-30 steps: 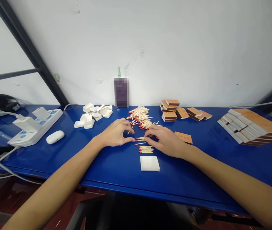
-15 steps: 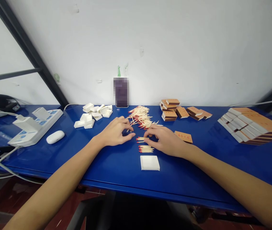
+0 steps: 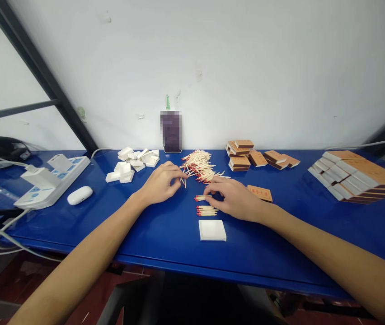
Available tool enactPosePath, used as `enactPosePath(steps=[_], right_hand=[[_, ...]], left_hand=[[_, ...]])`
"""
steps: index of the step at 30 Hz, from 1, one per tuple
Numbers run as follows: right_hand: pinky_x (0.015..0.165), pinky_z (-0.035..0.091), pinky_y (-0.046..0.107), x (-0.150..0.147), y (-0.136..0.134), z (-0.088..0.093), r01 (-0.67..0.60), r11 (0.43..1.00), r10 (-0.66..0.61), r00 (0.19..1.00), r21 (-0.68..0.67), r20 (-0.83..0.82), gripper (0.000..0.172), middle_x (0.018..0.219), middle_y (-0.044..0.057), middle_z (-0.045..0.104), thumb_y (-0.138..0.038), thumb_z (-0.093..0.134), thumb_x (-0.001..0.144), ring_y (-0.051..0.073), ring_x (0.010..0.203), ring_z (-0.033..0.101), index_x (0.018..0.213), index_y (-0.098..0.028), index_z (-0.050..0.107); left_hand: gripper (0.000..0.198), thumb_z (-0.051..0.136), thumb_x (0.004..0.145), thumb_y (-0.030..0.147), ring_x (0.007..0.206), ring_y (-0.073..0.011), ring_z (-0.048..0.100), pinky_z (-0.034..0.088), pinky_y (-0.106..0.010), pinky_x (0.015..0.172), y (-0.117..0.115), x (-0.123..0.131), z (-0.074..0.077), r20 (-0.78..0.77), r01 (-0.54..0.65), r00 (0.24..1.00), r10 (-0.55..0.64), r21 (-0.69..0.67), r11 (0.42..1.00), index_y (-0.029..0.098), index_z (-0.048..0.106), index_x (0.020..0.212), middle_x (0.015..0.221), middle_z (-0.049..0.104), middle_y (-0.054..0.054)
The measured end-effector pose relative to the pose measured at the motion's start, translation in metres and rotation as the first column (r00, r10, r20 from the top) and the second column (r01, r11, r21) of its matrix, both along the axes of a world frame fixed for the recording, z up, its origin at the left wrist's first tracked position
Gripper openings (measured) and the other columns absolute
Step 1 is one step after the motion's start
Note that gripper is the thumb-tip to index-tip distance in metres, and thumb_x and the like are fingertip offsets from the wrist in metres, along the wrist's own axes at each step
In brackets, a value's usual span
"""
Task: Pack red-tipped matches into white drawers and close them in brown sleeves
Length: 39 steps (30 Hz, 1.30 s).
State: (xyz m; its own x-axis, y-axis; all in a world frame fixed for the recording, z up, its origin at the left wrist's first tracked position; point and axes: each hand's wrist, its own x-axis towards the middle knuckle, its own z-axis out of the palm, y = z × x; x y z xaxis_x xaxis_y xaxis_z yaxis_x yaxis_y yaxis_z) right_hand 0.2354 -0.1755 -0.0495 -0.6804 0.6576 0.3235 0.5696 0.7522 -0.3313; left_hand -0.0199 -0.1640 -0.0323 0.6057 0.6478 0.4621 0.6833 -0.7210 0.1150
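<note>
My left hand is at the left edge of a loose pile of red-tipped matches. Its thumb and forefinger are pinched on matchsticks. Across from it, the fingers of my right hand close on a small bunch of matches, red heads pointing left. Just below lies a neat row of matches, heads also to the left. Nearer the table edge is a white matchbox tray. An orange matchbox sleeve lies partly behind my right hand.
White matchbox trays are heaped at the back left. Orange matchboxes lie at the back right, with a large stack farther right. A phone leans on the wall. A power strip and a white case sit left.
My left thumb and forefinger have closed together on matchsticks at the pile's edge. The matches under my right fingers are gathered into a tighter bunch.
</note>
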Motion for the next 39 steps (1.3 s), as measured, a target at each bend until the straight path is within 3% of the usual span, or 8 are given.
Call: enactPosePath(steps=[7, 12, 19, 26, 33, 39], right_hand=[[0.071, 0.043, 0.029, 0.005, -0.005, 0.01, -0.038, 0.999, 0.038, 0.999, -0.005, -0.009, 0.016, 0.083, 0.002, 0.066, -0.019, 0.053, 0.09, 0.017, 0.078, 0.059, 0.088, -0.021, 0.069], [0.073, 0.044, 0.031, 0.009, 0.003, 0.006, 0.164, 0.982, -0.17, 0.984, 0.089, 0.062, 0.026, 0.098, 0.006, 0.065, -0.016, 0.047, 0.091, 0.018, 0.08, 0.06, 0.105, -0.02, 0.068], [0.066, 0.043, 0.031, 0.009, 0.008, 0.004, 0.245, 0.96, -0.268, 0.941, 0.133, 0.205, 0.022, 0.099, 0.007, 0.062, -0.02, 0.048, 0.094, 0.02, 0.08, 0.061, 0.106, -0.019, 0.066], [0.066, 0.043, 0.03, 0.009, 0.01, 0.001, 0.223, 0.964, -0.246, 0.954, 0.143, 0.171, 0.017, 0.096, 0.005, 0.062, -0.021, 0.049, 0.095, 0.018, 0.079, 0.06, 0.099, -0.02, 0.065], [0.066, 0.043, 0.031, 0.009, 0.008, 0.002, 0.232, 0.965, -0.252, 0.952, 0.125, 0.174, 0.018, 0.099, 0.006, 0.06, -0.024, 0.048, 0.097, 0.018, 0.077, 0.059, 0.1, -0.02, 0.065], [0.078, 0.046, 0.033, 0.006, 0.007, -0.002, 0.103, 0.993, -0.108, 0.991, 0.059, 0.076, 0.016, 0.101, 0.005, 0.061, -0.023, 0.049, 0.096, 0.018, 0.085, 0.06, 0.096, -0.02, 0.064]], left_hand=[[0.034, 0.045, 0.088, 0.007, 0.093, -0.0203, 0.061, 0.048, -0.039, 0.087, 0.004, -0.002, -0.004, -0.011, 0.009, 1.0, -0.009, 0.005, 1.0, 0.02, 0.072, 0.105, 0.099, 0.073, -0.005], [0.027, 0.048, 0.093, 0.012, 0.09, -0.0193, 0.061, 0.047, -0.036, 0.085, 0.003, 0.0, -0.002, -0.029, 0.031, 0.999, -0.031, 0.007, 1.0, 0.019, 0.071, 0.105, 0.097, 0.072, -0.005], [0.026, 0.049, 0.098, 0.026, 0.088, -0.0197, 0.051, 0.045, -0.034, 0.081, -0.007, 0.014, -0.003, -0.051, 0.037, 0.998, -0.038, -0.024, 0.999, 0.022, 0.072, 0.109, 0.094, 0.061, -0.007], [0.031, 0.046, 0.1, 0.035, 0.088, -0.0197, 0.049, 0.042, -0.035, 0.084, -0.01, 0.028, -0.009, -0.15, 0.09, 0.984, -0.099, -0.065, 0.994, 0.022, 0.072, 0.112, 0.091, 0.053, -0.006], [0.027, 0.047, 0.1, 0.032, 0.094, -0.0192, 0.055, 0.04, -0.035, 0.088, -0.011, 0.027, -0.004, -0.103, 0.09, 0.99, -0.101, -0.105, 0.99, 0.021, 0.071, 0.107, 0.097, 0.061, -0.006], [0.032, 0.039, 0.103, 0.027, 0.094, -0.0206, 0.056, 0.039, -0.036, 0.085, -0.01, 0.027, -0.005, -0.16, 0.03, 0.986, -0.045, -0.096, 0.995, 0.019, 0.068, 0.114, 0.096, 0.064, -0.007]])
